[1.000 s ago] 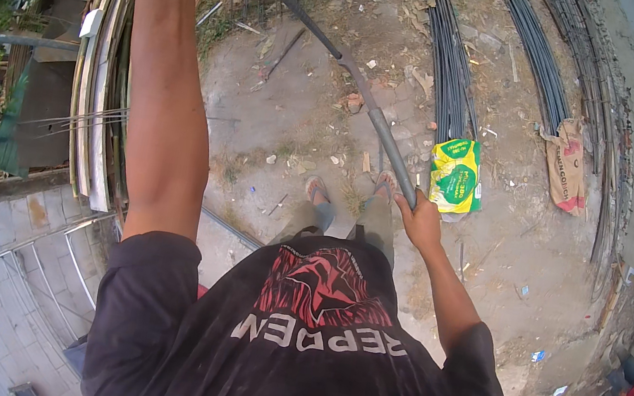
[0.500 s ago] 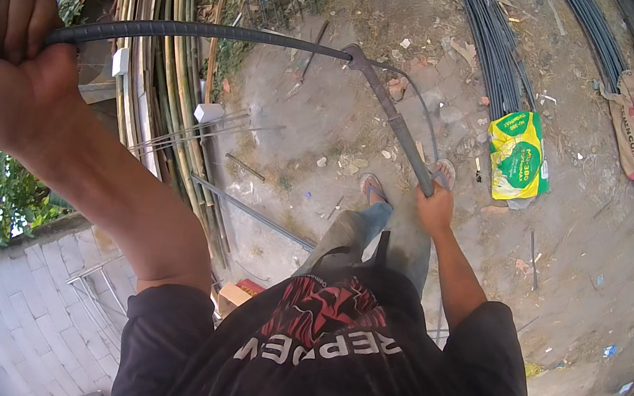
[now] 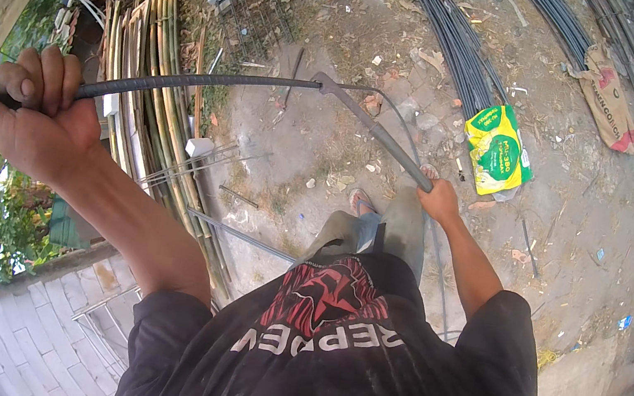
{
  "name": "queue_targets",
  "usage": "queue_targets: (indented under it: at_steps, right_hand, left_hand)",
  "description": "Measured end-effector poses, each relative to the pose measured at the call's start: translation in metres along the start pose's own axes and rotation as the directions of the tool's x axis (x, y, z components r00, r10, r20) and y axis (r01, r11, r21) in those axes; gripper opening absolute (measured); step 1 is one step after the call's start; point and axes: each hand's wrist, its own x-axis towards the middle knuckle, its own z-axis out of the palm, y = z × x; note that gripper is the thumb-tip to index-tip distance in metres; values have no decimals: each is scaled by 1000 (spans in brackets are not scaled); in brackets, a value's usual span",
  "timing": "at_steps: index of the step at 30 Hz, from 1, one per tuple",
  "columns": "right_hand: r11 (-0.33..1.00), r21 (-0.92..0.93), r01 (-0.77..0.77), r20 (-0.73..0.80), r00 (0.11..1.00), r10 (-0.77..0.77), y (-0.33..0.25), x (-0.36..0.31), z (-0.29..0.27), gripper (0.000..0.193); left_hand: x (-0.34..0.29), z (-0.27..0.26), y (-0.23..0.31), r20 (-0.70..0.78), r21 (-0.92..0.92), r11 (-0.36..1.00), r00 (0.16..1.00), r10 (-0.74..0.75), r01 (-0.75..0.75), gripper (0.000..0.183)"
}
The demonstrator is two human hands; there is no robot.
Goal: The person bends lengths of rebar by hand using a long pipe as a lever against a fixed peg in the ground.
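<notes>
A long ribbed steel rebar [image 3: 203, 77] crosses in front of me, from the far left edge toward the middle. My left hand [image 3: 47, 107], raised at the left, has its fingers curled over the bar, which sticks out beyond it. The head of a rusty bending wrench [image 3: 322, 84] sits on the rebar near the centre. My right hand [image 3: 440, 200] is closed around the lower end of the wrench's pipe-like handle [image 3: 401, 155]. Past the wrench head, the rebar turns down to the right and runs behind that handle toward my legs.
Bamboo poles [image 3: 162, 29] and planks lie at the left, beside a white block [image 3: 199, 147]. Bundled rebars [image 3: 452, 40] stretch away at the far right, with a yellow-green bag [image 3: 499, 151] at their near end. A brown sack [image 3: 612, 100] lies farther right. Below left is a block wall [image 3: 35, 327].
My left hand has come lower and slightly right, still gripping the rebar. The wrench head has shifted down and left, and its handle slants less steeply. The whole view has shifted a little.
</notes>
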Motion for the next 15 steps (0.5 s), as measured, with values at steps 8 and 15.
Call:
queue_targets:
  at_steps: [8,15]
  right_hand:
    - [995,59,86,-215,974,-71,34,34,56,43]
    - [994,100,44,-144,989,-30,22,-23,8,51]
  left_hand:
    - [-37,13,15,352,-194,979,936,16,56,59]
    - [11,27,17,275,-139,990,961,34,4,54]
